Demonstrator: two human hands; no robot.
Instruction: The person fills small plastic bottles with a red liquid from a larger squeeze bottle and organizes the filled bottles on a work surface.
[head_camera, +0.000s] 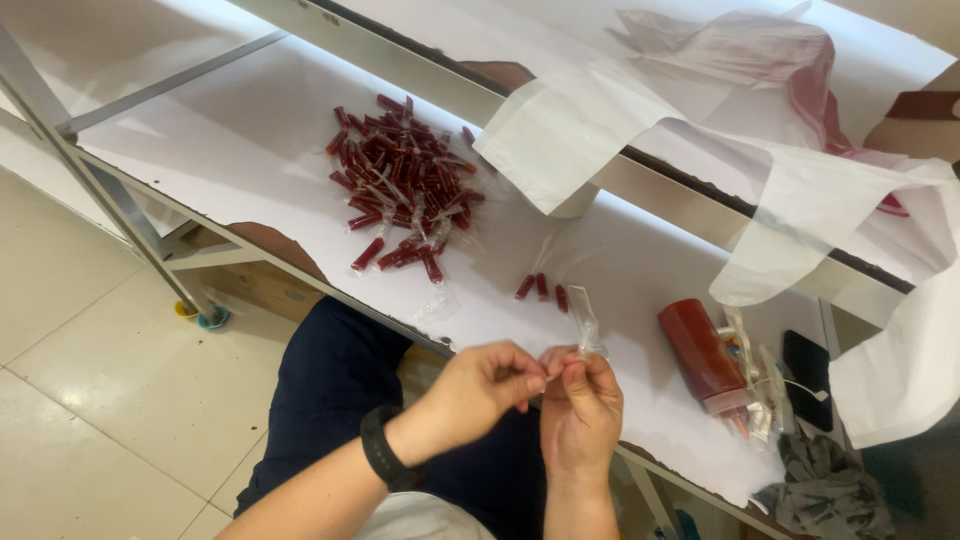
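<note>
A big pile of filled red sachets (405, 185) lies on the counter (250, 150), three more (541, 288) nearby. Left hand (480, 390) and right hand (580, 405) both pinch an empty clear sachet (583, 322); the sauce bottle (703, 355) lies beside them.

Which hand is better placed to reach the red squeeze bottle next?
Right hand, probably: the red squeeze bottle lies on its side, to the right of it. The left hand sits farther away; both pinch a small clear sachet.

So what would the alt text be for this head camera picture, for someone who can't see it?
Seen from above, a seated person's left hand and right hand pinch a small clear plastic sachet at the edge of a white table. A pile of red-filled sachets lies further back, three loose ones nearer, and a red squeeze bottle lies on its side to the right.
</note>
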